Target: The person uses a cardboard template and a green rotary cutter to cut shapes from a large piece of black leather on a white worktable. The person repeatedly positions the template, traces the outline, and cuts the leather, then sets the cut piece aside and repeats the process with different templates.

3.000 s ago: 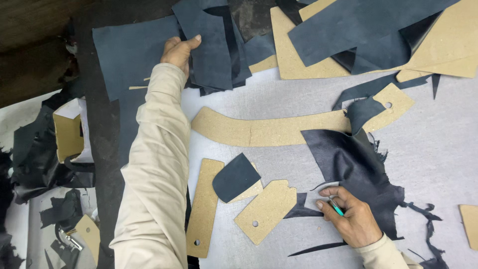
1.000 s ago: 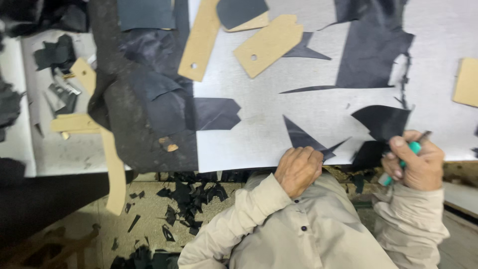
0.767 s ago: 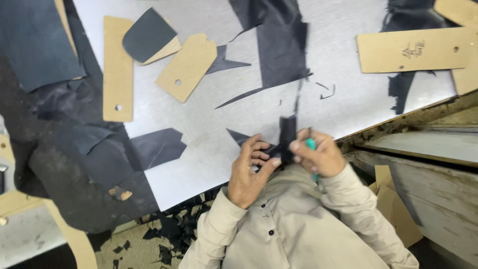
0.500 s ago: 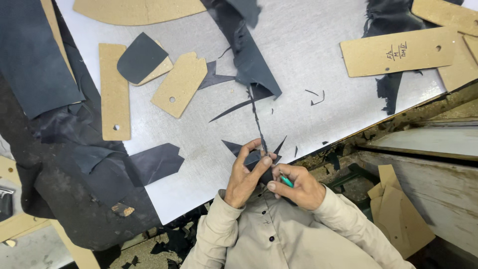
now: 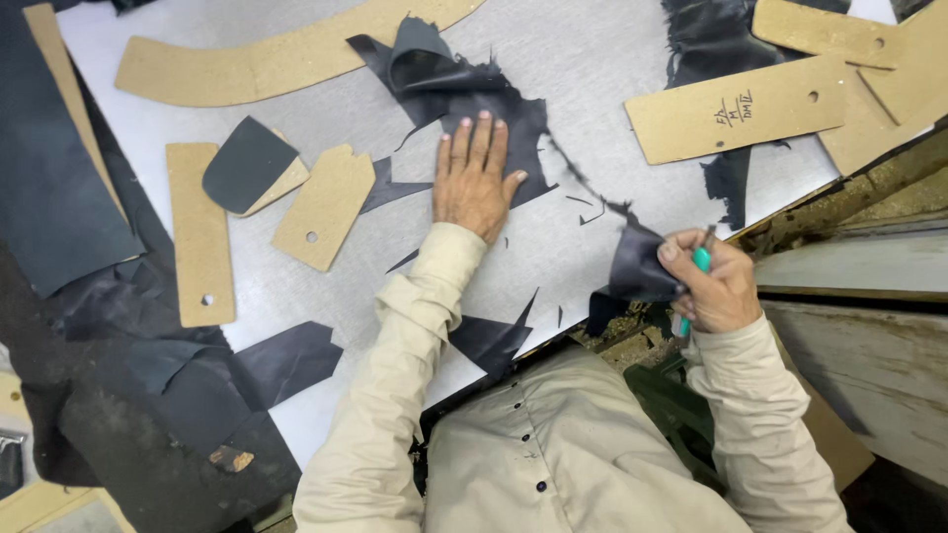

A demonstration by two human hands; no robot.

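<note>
Left hand pressed flat, fingers spread, on the dark leather sheet mid-table, my right hand pinches a cut dark scrap and a teal-handled knife, blade hidden, at the metal table's near edge, cardboard templates left.

I see dark navy leather under my left hand, and a cut piece of the same dark colour in my right hand, along with a knife with a teal handle. The counter is plain brushed grey. At ten o'clock from my left hand lie tan cardboard templates, unpatterned, one topped by a dark slate patch. At two o'clock another tan template carries black handwriting. My sleeves are cream-beige, and the shirt has dark buttons.
</note>
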